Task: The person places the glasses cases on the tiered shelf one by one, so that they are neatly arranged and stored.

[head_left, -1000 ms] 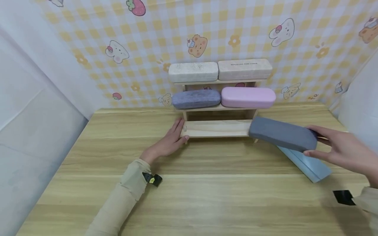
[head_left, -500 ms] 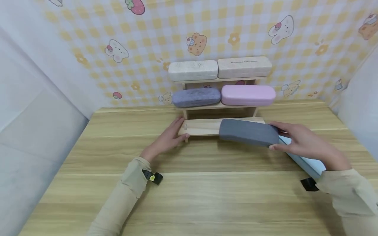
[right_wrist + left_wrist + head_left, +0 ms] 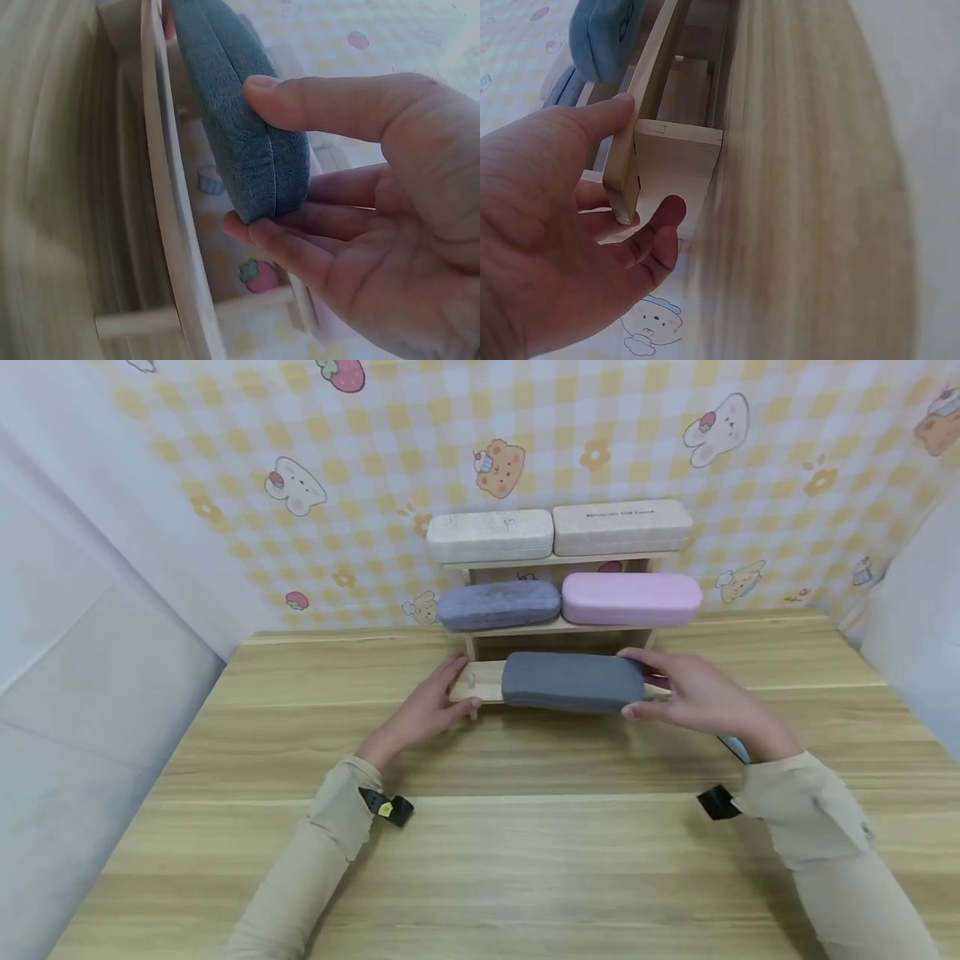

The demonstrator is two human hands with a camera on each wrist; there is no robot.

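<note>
A stepped wooden rack (image 3: 486, 682) stands against the wall, its lowest board partly covered in the head view. My left hand (image 3: 420, 717) grips that board's left end, thumb on the front edge and fingers around the end in the left wrist view. With thumb and fingers my right hand (image 3: 697, 695) pinches the right end of a grey-blue glasses case (image 3: 573, 682). This case lies lengthwise over the lowest board; the right wrist view shows its fabric surface and seam (image 3: 271, 161). Bare wood shows at both ends of the board.
Two pale glasses cases, one plain-fronted (image 3: 491, 536) and one lettered (image 3: 622, 527), sit on the top tier. A purple-grey case (image 3: 499, 604) and a pink case (image 3: 632, 598) fill the middle tier. Behind my right forearm, part of a light blue item (image 3: 735, 748) shows on the table (image 3: 525, 860).
My right hand has carried the grey-blue glasses case leftward from the rack's right side to over the lowest board, levelling it. The left hand stays on the board's end.
</note>
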